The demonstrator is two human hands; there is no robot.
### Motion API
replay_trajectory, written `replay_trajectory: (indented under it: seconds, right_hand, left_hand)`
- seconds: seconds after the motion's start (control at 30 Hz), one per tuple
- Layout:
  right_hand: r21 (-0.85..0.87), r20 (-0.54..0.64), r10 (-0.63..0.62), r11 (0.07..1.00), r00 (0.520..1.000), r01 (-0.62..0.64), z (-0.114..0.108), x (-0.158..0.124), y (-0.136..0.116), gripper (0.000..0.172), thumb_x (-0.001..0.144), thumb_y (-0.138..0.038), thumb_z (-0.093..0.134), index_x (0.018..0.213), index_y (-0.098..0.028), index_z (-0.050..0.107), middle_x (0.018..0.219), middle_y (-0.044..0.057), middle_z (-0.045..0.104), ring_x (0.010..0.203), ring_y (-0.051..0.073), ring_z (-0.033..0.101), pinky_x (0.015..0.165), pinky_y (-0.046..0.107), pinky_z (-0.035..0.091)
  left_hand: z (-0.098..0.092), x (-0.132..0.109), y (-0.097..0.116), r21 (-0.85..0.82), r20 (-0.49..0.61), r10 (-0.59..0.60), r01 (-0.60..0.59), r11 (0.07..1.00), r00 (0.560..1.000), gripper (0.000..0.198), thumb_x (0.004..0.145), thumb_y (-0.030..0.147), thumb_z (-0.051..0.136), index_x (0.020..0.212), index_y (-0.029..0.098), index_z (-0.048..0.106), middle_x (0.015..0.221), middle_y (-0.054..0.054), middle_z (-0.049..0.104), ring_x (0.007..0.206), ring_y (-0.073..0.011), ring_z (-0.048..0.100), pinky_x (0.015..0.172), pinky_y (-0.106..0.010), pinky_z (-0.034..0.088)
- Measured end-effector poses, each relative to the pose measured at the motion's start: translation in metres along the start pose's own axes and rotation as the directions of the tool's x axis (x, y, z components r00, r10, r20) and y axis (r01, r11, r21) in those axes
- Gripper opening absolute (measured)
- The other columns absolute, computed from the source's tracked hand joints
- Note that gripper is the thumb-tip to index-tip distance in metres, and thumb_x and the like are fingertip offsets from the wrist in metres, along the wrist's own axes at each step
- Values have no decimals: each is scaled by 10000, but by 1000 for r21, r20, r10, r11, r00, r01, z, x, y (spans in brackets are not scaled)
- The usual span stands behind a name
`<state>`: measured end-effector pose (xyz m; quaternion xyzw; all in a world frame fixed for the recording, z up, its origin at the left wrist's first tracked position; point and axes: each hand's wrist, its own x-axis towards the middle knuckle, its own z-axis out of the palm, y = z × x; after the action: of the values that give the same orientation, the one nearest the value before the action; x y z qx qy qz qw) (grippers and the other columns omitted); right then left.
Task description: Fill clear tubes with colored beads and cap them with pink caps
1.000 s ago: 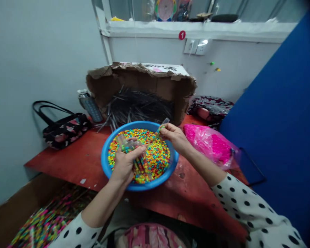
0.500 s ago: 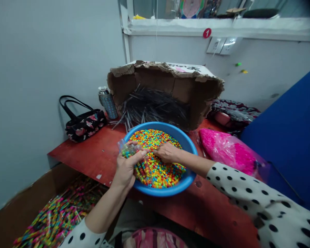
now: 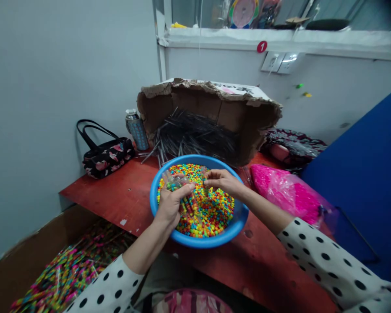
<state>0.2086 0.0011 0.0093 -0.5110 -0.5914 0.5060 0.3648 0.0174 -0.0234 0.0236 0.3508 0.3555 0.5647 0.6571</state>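
A blue basin full of small multicoloured candies sits on the red table. My left hand is closed round a bundle of clear plastic tubes filled with candies, held over the basin. My right hand hovers above the candies just right of the bundle, its fingers pinched on one thin clear tube whose end meets the bundle.
A torn cardboard box of empty clear tubes lies behind the basin. A floral handbag and a can stand at the left, a pink plastic bag at the right. Filled tubes lie in a box below the table's left edge.
My right hand rose from the candy surface and now holds a tube at the bundle. My left hand with the bundle shifted slightly right. The camera moved a little.
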Motion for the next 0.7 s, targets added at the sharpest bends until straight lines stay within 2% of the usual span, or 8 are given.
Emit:
replay_trajectory:
  seconds: [0.23, 0.3, 0.37, 0.4, 0.47, 0.57, 0.63, 0.7]
  right_hand:
    - [61, -12, 50, 997, 999, -49, -5, -4, 2, 224, 682, -328, 648, 809, -174, 545, 709, -9, 584, 595, 104, 511, 568, 246, 404]
    - [-48, -14, 31, 998, 999, -31, -8, -5, 3, 198, 719, -327, 613, 827, -170, 559, 707, -1, 598, 600, 112, 526, 563, 245, 405]
    - [-303, -14, -13, 953, 1000, 9, -12, -6, 4, 173, 760, -315, 574, 850, -169, 594, 721, 16, 626, 630, 130, 553, 576, 249, 404]
    - [-472, -8, -39, 881, 999, 31, -13, -6, 5, 166, 774, -300, 561, 866, -174, 616, 742, 28, 645, 660, 143, 570, 592, 254, 402]
    - [-786, 60, -68, 612, 996, 89, -11, -5, 8, 156, 796, -234, 531, 871, -172, 653, 803, 68, 676, 733, 176, 600, 629, 271, 397]
    - [-947, 261, 17, 198, 965, 252, 2, -2, 14, 228, 817, -115, 451, 804, -134, 678, 820, 138, 687, 784, 216, 620, 655, 296, 390]
    - [-921, 372, 53, 147, 927, 361, 13, 1, 16, 257, 819, -93, 430, 831, -141, 682, 829, 136, 691, 790, 215, 624, 650, 290, 389]
    - [-895, 377, 8, 259, 926, 362, 19, 4, 16, 241, 820, -145, 469, 929, -193, 678, 879, 89, 698, 802, 198, 621, 640, 269, 389]
  left_hand:
    - [3, 4, -6, 29, -23, -3, 4, 1000, 1000, 399, 568, 167, 776, 913, 167, 575, 708, 20, 642, 736, -177, 666, 706, -275, 489]
    - [4, 5, -8, 36, -12, -24, 24, 999, 1000, 406, 564, 177, 778, 918, 164, 580, 729, 11, 655, 730, -176, 663, 715, -284, 489]
    - [4, 5, -8, 45, -8, -37, 37, 998, 999, 405, 551, 188, 783, 906, 158, 590, 721, 9, 658, 725, -178, 661, 709, -285, 489]
    - [5, 6, -8, 51, -11, -35, 35, 998, 999, 397, 545, 195, 784, 892, 153, 596, 710, 9, 656, 726, -182, 661, 698, -281, 489]
    - [4, 7, -6, 68, -19, -20, 21, 997, 1000, 376, 541, 207, 784, 862, 145, 599, 703, 2, 655, 735, -188, 660, 673, -271, 485]
    - [3, 8, -2, 99, -36, 3, 1, 995, 999, 364, 545, 226, 781, 843, 131, 593, 727, -20, 660, 751, -197, 659, 650, -264, 483]
    - [1, 9, 1, 102, -41, 39, -35, 994, 998, 380, 546, 224, 780, 863, 137, 590, 729, -11, 651, 766, -200, 660, 661, -266, 485]
    - [-2, 10, 3, 95, -33, 78, -75, 993, 996, 375, 554, 212, 776, 872, 148, 588, 719, 8, 637, 783, -198, 660, 687, -268, 485]
